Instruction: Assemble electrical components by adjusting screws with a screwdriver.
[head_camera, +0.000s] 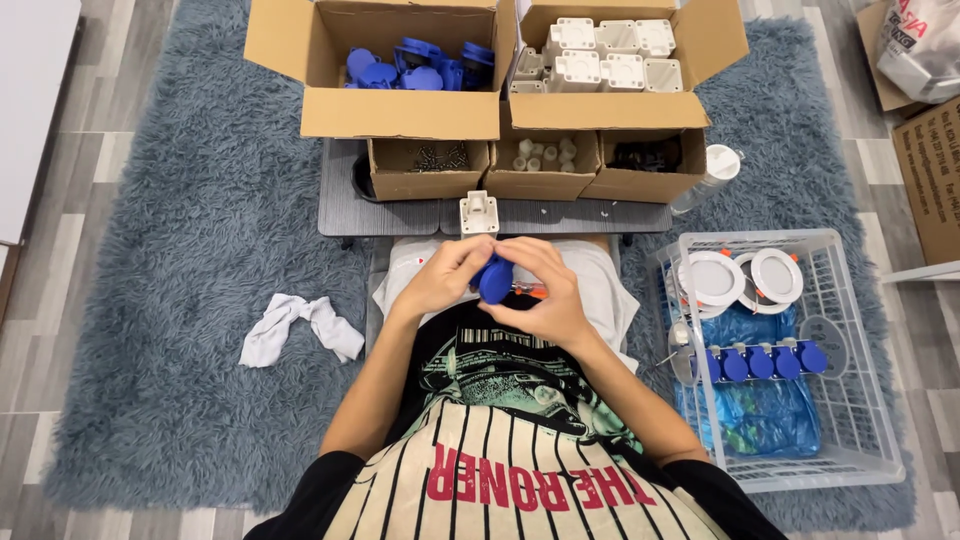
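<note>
A small blue plastic part (495, 281) sits just below the centre of the frame, held over the person's lap between both hands. The left hand (443, 279) closes on it from the left, its fingertips pressed against the part's upper edge, while the right hand (545, 290) wraps it from the right with fingers curled over the top and the thumb beneath, so the piece is pinched on both sides. A sliver of something orange shows beside the right hand's fingers, too hidden to tell what it is. Just above the hands a white square part (479, 212) stands on the near edge of a low grey table (560, 215). Farther up on that table are three small open cartons (541, 170) of little hardware, and behind them a large cardboard box of blue parts (400, 70) at upper centre-left and a box of white housings (610, 60) to its right. In the lower right a white wire basket (840, 330) holds a row of blue pieces (760, 362), round white fittings and blue plastic film. A white cloth (298, 327) lies on the shaggy blue-grey rug (180, 250) at the left.
</note>
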